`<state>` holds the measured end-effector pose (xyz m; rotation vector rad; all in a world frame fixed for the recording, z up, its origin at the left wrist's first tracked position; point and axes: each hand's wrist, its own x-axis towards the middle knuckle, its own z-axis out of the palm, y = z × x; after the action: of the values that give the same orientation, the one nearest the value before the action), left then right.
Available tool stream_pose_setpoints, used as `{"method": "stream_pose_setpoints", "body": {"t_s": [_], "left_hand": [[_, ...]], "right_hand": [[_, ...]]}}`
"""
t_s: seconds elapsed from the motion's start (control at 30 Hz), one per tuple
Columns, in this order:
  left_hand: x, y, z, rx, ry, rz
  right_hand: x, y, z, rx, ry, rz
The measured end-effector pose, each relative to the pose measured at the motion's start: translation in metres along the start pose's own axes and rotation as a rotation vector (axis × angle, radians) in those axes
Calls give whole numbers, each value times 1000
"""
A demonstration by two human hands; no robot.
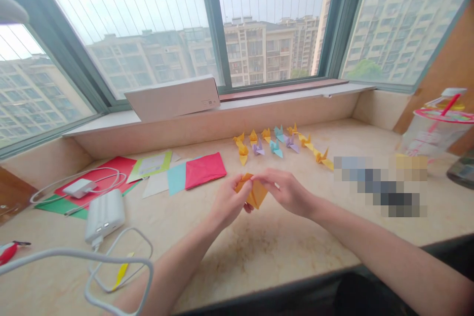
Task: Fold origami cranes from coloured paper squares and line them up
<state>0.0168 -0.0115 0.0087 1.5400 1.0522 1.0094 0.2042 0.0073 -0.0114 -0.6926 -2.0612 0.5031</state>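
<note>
At the centre of the frame, a piece of folded orange origami paper (pixel 253 191) is held between both hands, a little above the table (pixel 259 261). The left hand (pixel 228 201) wraps around its left side, its fingers pinching the paper, while the right hand (pixel 285 191) closes in from the right with its fingertips (pixel 259 178) on the upper edge. Neither hand has let go. The fingers hide part of the folds, so the paper's exact shape cannot be made out.

Thin paper held in so tight a pinch could crumple if the fingers press unevenly, and a fold pulled off line could leave a stray crease. A loosened grip could let it slip onto the table below. At lower left, a looped white cable (pixel 74 254) lies close to the left forearm (pixel 177 266) and could catch on it if the arm swings out. Just beyond the hands stands a row of small paper cranes (pixel 276 148), within reach of a careless sweep. Left of the hands lie a red paper packet (pixel 205 170) and a light blue sheet (pixel 177 178), while a pixelated patch (pixel 379 186) hides whatever sits at right.
</note>
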Motion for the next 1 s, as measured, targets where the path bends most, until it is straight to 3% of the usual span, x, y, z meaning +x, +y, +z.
{"method": "stream_pose_setpoints", "body": {"t_s": [0.4,0.73,1.0], "left_hand": [[0,-1,-2,13,47,48],[5,0,-7,-107,211,68],[4,-1,-5,-141,225,109]], "right_hand": [[3,-8,-5,-72,58,175],[1,-1,-4,-119,-13,-20],[0,2,-9,-197,20,-142]]}}
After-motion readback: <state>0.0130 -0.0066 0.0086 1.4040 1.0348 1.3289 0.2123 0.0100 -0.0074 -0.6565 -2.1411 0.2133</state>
